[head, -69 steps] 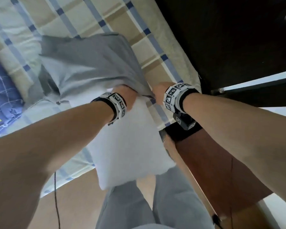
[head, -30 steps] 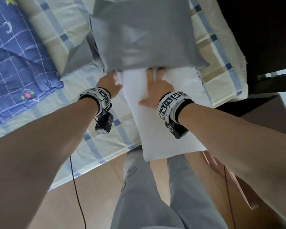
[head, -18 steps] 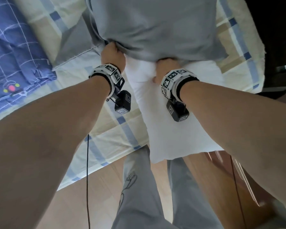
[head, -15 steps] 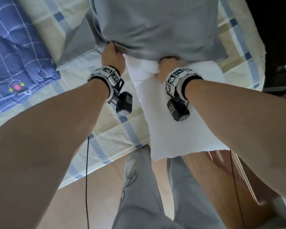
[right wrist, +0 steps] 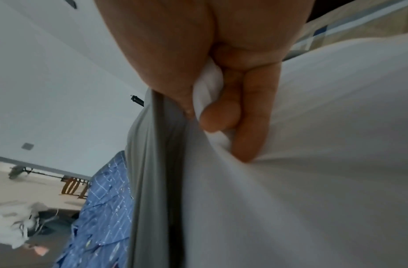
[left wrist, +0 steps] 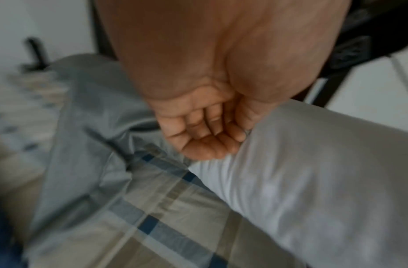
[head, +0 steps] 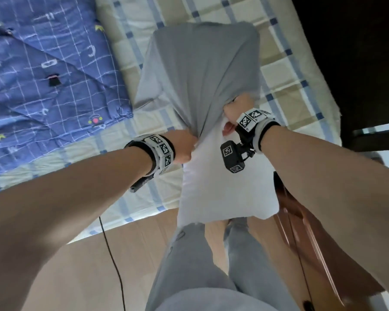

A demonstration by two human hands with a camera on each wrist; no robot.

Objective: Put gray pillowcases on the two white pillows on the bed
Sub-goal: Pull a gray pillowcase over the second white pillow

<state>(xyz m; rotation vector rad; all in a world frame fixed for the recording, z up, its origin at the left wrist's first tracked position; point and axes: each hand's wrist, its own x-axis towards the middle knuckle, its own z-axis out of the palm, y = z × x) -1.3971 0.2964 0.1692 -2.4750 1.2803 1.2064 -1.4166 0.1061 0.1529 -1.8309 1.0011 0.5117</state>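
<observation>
at the pillowcase point(head: 200, 70) hem — both hands point(head: 183, 145) point(head: 239, 107) grip it, half the pillow point(head: 225, 187) bare.

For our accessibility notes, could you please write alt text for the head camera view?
Both hands grip the open edge of a gray pillowcase drawn partway over a white pillow, the left hand lower than the right hand. The pillow overhangs a plaid-sheeted bed, with a blue quilt beside it.

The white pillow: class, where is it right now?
In the head view the white pillow sits centre, far half inside the gray pillowcase, near end overhanging the bed edge.
</observation>
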